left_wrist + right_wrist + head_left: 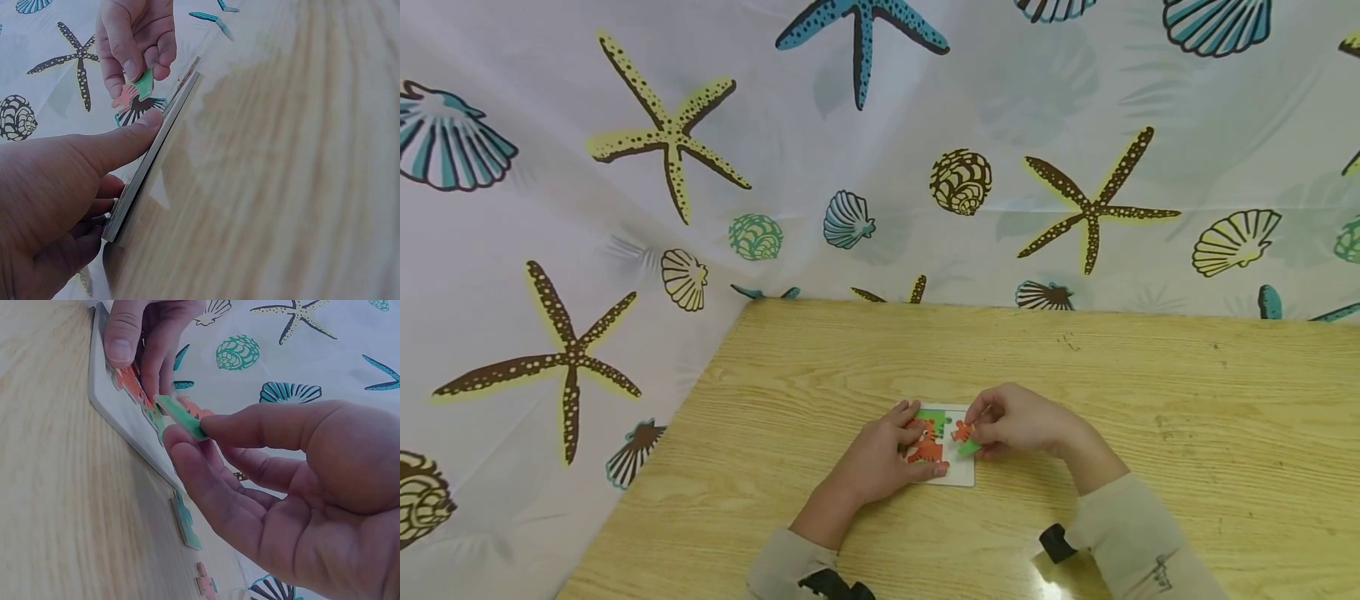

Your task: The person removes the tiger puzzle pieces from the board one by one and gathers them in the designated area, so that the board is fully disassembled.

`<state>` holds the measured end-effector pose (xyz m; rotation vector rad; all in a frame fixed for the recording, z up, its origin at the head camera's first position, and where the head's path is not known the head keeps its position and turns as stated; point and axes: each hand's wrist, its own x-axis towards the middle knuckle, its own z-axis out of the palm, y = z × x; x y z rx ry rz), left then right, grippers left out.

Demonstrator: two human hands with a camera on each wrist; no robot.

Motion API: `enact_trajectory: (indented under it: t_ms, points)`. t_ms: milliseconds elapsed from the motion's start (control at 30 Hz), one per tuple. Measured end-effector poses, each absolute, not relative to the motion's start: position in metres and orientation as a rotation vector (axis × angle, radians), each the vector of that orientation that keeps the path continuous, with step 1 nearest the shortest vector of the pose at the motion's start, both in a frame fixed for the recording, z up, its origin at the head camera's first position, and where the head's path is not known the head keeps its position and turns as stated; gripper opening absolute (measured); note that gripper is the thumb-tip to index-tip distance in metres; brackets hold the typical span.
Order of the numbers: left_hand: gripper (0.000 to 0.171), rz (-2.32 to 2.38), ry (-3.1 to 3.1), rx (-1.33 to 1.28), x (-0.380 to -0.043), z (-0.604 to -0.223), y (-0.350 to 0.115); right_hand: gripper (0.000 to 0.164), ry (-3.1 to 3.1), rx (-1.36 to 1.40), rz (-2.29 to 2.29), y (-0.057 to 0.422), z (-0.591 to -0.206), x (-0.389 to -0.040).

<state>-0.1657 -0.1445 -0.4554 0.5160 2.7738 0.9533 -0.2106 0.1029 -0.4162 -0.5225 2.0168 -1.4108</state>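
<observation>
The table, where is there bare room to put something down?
The table looks bare between the puzzle board and patterned cloth, and right of the right sleeve. It's crowded at the board: the left hand, the right hand holding a piece, and loose pieces nearby.

A white cloth (895,142) covers the back and left of the scene, meeting the edge of a wood-grained tabletop (880,350). Its print includes a blue starfish (862,17) at top centre, a yellow starfish (673,135) with dark spots left of it, and a brown starfish (1090,208) with pale spots to the right. A green round shell (756,237) sits beside a blue striped scallop (847,220). Small dark marks (1067,342) show on the tabletop's far part; bright glare (1049,590) shows near the bottom.
</observation>
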Motion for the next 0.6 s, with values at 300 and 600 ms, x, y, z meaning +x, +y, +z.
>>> enact_trajectory:
  t_ms: [300, 600]
  points:
    - [0.080, 0.965, 2.757, 0.506, -0.166, -0.453, -0.144, 0.022, 2.047, -0.577, -1.407, 0.111, -0.414, -0.214]
    - [0.080, 0.957, 2.761, 0.502, -0.167, -0.455, -0.145, 0.028, 2.097, -0.545, -1.395, 0.115, -0.412, -0.216]
